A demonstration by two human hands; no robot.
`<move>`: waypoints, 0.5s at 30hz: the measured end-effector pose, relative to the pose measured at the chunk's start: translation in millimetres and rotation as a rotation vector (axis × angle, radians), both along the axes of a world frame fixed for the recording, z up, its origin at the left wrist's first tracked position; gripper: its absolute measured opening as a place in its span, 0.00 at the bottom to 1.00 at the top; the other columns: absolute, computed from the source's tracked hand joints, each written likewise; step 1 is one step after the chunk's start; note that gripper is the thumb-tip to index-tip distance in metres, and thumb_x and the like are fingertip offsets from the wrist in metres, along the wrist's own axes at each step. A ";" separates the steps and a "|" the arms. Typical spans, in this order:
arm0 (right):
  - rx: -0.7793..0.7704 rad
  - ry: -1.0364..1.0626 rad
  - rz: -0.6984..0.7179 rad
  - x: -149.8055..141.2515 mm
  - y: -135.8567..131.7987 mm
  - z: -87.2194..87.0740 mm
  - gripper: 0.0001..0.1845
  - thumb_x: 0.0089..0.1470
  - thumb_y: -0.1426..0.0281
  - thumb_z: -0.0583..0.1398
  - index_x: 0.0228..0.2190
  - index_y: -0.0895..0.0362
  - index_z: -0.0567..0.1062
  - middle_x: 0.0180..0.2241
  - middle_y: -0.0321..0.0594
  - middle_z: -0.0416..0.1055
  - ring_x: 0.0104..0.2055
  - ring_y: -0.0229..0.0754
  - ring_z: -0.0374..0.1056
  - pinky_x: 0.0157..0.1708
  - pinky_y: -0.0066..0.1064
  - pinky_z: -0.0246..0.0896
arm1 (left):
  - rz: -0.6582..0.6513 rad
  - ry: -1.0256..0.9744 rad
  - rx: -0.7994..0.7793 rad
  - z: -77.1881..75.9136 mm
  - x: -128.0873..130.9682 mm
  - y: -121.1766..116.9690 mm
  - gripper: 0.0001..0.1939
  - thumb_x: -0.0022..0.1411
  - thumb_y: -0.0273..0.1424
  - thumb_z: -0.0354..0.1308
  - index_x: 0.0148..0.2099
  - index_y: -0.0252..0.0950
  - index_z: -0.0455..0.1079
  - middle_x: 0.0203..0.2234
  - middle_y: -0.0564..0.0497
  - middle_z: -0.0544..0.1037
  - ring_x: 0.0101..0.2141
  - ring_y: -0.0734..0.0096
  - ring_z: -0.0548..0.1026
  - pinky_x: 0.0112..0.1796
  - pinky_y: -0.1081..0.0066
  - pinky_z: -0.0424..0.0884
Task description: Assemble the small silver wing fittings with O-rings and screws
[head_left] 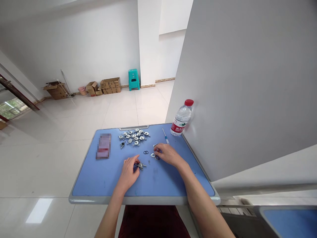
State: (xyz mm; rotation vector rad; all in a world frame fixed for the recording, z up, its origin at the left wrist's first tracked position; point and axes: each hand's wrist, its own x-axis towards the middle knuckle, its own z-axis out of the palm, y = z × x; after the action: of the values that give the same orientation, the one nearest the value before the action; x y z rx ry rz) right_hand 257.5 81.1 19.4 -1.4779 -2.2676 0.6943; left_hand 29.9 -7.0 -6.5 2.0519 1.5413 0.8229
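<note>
On the blue table, my left hand (128,170) has its thumb and fingers around a small metal fitting (141,165) with arms sticking out. My right hand (167,153) is closed at the fingertips, with a bit of red and a thin metal end showing at the fingers; most of that thing is hidden. Just below those fingers lies a flat metal flange plate (153,155), partly covered. Two black O-rings (146,152) rest between the hands. A small screw (149,162) is close to the fitting.
Several similar metal fittings (136,136) form a pile at the table's far side. A blue-handled screwdriver (165,137) and a red-capped water bottle (182,118) stand or lie at right, by a grey partition (235,82). A blurred flat item (104,145) lies at left.
</note>
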 end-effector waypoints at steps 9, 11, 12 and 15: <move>0.088 -0.009 0.073 -17.2 -7.8 -2.8 0.09 0.57 0.78 0.57 0.35 0.56 0.78 0.36 0.40 0.74 0.34 0.39 0.69 0.31 0.26 0.54 | 0.000 0.014 0.016 -1.7 0.2 0.3 0.30 0.55 0.17 0.49 0.60 0.41 0.60 0.40 0.50 0.75 0.43 0.62 0.72 0.50 0.55 0.65; 0.111 -0.019 0.095 -23.6 -9.6 -4.2 0.10 0.58 0.77 0.57 0.37 0.56 0.77 0.37 0.40 0.74 0.36 0.39 0.70 0.32 0.26 0.55 | -0.003 0.016 0.025 -2.9 0.4 1.0 0.30 0.56 0.17 0.49 0.59 0.41 0.60 0.40 0.50 0.75 0.43 0.62 0.72 0.49 0.56 0.65; 0.119 -0.035 0.105 -26.8 -10.0 -4.8 0.10 0.58 0.77 0.58 0.39 0.56 0.77 0.39 0.40 0.74 0.36 0.39 0.70 0.33 0.26 0.55 | -0.005 0.015 0.029 -3.5 0.4 1.3 0.29 0.56 0.17 0.49 0.59 0.41 0.60 0.40 0.50 0.75 0.43 0.62 0.72 0.49 0.57 0.66; 0.129 -0.153 0.132 -35.8 -9.1 -6.0 0.09 0.60 0.73 0.58 0.42 0.55 0.76 0.42 0.41 0.74 0.38 0.40 0.71 0.32 0.26 0.55 | -0.009 0.012 0.038 -4.5 0.3 2.2 0.30 0.55 0.17 0.50 0.59 0.41 0.60 0.40 0.50 0.75 0.42 0.62 0.72 0.48 0.57 0.66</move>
State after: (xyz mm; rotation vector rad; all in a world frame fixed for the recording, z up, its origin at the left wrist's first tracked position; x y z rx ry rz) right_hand 221.8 72.1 13.4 -1.3737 -2.4922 0.4745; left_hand 30.2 -4.8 -11.0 2.0933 1.5326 0.8446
